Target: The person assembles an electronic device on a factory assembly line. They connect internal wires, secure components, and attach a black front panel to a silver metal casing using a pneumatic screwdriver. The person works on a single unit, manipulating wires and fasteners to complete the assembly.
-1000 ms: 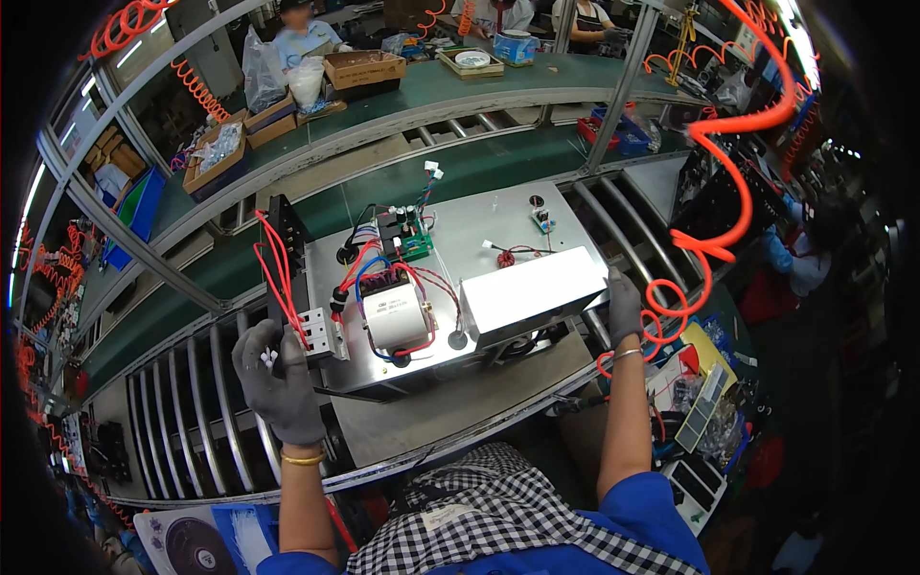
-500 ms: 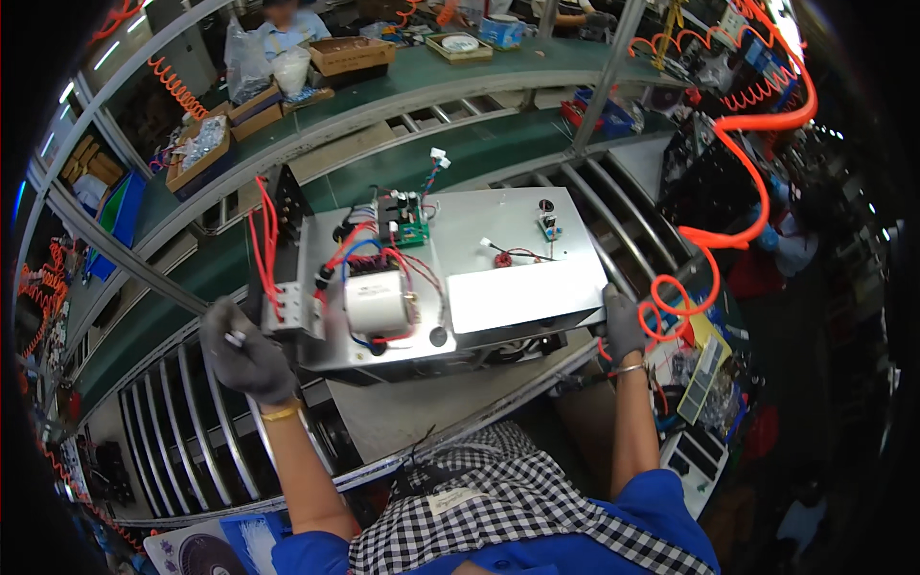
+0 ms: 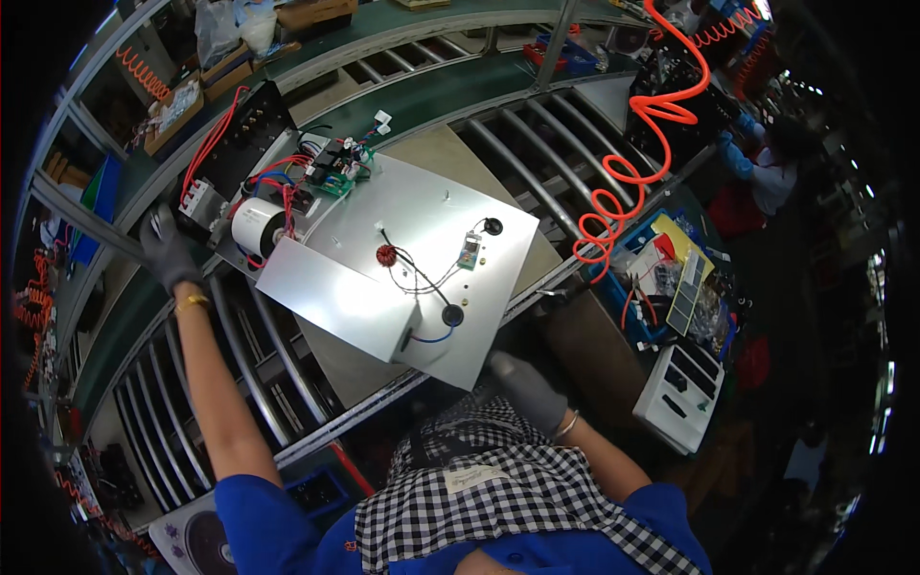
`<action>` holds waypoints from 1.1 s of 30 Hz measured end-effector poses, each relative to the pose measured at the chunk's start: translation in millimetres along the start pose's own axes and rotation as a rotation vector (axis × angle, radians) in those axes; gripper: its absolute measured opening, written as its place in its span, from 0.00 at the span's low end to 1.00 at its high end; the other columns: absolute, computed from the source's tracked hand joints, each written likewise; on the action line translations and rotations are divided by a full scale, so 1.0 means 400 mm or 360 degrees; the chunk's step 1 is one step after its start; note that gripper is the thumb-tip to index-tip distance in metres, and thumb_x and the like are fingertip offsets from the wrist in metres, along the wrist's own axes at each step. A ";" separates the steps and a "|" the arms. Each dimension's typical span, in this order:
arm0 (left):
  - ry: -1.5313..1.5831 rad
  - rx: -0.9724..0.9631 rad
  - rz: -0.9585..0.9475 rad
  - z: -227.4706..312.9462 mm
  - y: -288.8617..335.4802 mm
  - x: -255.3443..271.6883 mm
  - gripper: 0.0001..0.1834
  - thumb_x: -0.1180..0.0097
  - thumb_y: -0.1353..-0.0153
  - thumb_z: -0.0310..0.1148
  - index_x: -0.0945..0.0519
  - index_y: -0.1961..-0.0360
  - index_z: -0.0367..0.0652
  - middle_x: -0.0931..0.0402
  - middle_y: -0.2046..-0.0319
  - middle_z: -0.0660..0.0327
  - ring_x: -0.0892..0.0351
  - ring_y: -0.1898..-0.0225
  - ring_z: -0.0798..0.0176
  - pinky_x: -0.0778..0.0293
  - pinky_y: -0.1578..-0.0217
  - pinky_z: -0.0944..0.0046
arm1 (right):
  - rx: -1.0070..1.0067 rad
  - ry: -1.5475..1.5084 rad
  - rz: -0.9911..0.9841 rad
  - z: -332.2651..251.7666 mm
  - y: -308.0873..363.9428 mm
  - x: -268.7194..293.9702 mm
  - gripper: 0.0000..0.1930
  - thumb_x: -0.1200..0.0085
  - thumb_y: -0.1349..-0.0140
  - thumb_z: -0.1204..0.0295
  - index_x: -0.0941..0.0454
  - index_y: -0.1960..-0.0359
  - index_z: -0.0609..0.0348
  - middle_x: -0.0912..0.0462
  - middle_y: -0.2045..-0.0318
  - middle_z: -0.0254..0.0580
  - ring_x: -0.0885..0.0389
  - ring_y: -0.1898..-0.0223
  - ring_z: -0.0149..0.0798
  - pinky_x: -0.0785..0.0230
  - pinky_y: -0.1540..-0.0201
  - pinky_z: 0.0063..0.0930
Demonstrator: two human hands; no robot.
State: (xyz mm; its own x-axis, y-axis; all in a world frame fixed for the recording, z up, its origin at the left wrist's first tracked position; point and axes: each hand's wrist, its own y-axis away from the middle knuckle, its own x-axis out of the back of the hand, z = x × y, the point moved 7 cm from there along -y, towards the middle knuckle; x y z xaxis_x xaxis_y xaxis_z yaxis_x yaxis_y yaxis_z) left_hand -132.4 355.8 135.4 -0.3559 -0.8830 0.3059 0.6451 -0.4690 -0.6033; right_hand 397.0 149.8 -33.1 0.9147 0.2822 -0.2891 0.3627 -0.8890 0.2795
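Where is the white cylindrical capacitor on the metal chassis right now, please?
In the head view, the white cylindrical capacitor lies at the left end of the metal chassis, among red wires, just right of the gloved left hand.

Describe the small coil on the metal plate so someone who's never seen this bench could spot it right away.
Start at the big shiny metal plate on the rollers. Near its middle sits the small coil, a reddish copper ring with thin black wires trailing off. It alone is round and copper-coloured; the white cylinder at the plate's left end is far bigger.
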 end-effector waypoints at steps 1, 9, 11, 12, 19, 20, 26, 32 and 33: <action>0.0362 0.0096 0.0071 -0.055 0.067 0.024 0.22 0.41 0.34 0.46 0.22 0.52 0.36 0.22 0.64 0.61 0.24 0.63 0.66 0.28 0.58 0.65 | -0.0158 -0.0134 -0.0019 0.032 -0.013 0.045 0.31 0.60 0.28 0.48 0.29 0.41 0.66 0.20 0.48 0.51 0.18 0.52 0.43 0.22 0.54 0.35; -0.0015 0.0716 -0.0991 -0.367 1.109 0.066 0.21 0.48 0.34 0.44 0.21 0.50 0.37 0.17 0.59 0.52 0.20 0.58 0.54 0.25 0.55 0.57 | 0.0014 0.0915 0.0480 0.120 -0.411 0.424 0.22 0.51 0.33 0.56 0.21 0.51 0.64 0.15 0.57 0.45 0.17 0.55 0.40 0.27 0.52 0.32; -0.0717 0.0243 -0.1785 -0.257 1.311 0.048 0.25 0.43 0.40 0.49 0.20 0.46 0.45 0.20 0.49 0.49 0.22 0.46 0.47 0.26 0.48 0.53 | 0.0152 0.1137 0.0393 0.179 -0.514 0.430 0.21 0.49 0.34 0.58 0.21 0.51 0.65 0.15 0.59 0.45 0.17 0.58 0.40 0.27 0.53 0.33; -0.0450 0.0289 -0.1587 -0.192 1.337 0.060 0.27 0.45 0.39 0.50 0.22 0.45 0.46 0.22 0.47 0.50 0.24 0.44 0.48 0.28 0.44 0.54 | 0.0198 0.1211 0.0304 0.206 -0.553 0.412 0.21 0.48 0.34 0.59 0.21 0.51 0.66 0.15 0.59 0.45 0.17 0.58 0.40 0.27 0.54 0.32; -0.1168 0.0209 -0.1579 -0.002 1.295 0.040 0.26 0.45 0.43 0.50 0.24 0.48 0.45 0.19 0.53 0.48 0.22 0.48 0.42 0.27 0.48 0.48 | 0.0096 0.0583 -0.0003 0.274 -0.577 0.269 0.22 0.48 0.33 0.58 0.21 0.50 0.66 0.17 0.63 0.37 0.24 0.62 0.28 0.31 0.58 0.27; -0.1269 0.0300 -0.1636 0.000 1.288 0.039 0.23 0.46 0.42 0.46 0.25 0.48 0.46 0.18 0.56 0.48 0.19 0.52 0.42 0.24 0.52 0.47 | 0.0067 0.0563 -0.0070 0.291 -0.588 0.249 0.21 0.49 0.33 0.58 0.21 0.51 0.65 0.17 0.63 0.37 0.24 0.62 0.29 0.31 0.58 0.27; -0.1775 0.0547 -0.1985 -0.014 1.271 0.035 0.25 0.47 0.41 0.28 0.32 0.41 0.50 0.17 0.58 0.50 0.15 0.58 0.47 0.20 0.62 0.48 | 0.0025 0.0015 -0.0193 0.358 -0.602 0.157 0.18 0.55 0.28 0.56 0.22 0.64 0.59 0.19 0.69 0.37 0.23 0.67 0.30 0.29 0.62 0.27; -0.1735 0.0303 -0.1838 -0.055 1.265 0.098 0.14 0.50 0.39 0.27 0.25 0.51 0.47 0.16 0.62 0.52 0.15 0.60 0.47 0.20 0.63 0.48 | 0.0117 -0.0068 -0.0127 0.409 -0.525 0.135 0.19 0.58 0.26 0.57 0.24 0.67 0.58 0.21 0.72 0.36 0.27 0.71 0.29 0.31 0.65 0.27; -0.1722 0.0286 -0.1815 -0.058 1.270 0.126 0.14 0.51 0.39 0.26 0.25 0.52 0.46 0.16 0.63 0.52 0.15 0.60 0.46 0.21 0.63 0.48 | 0.0067 -0.0123 -0.0129 0.419 -0.492 0.125 0.19 0.58 0.26 0.57 0.24 0.67 0.58 0.21 0.72 0.36 0.27 0.71 0.28 0.32 0.65 0.27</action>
State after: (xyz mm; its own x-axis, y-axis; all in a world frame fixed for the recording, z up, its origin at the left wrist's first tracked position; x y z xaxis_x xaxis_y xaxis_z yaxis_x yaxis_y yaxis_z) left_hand 161.8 73.4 -172.9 -0.1096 0.3631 0.9253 0.4829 -0.7942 0.3688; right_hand 341.6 278.4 -255.8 0.8657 0.3268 -0.3792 0.4257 -0.8791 0.2143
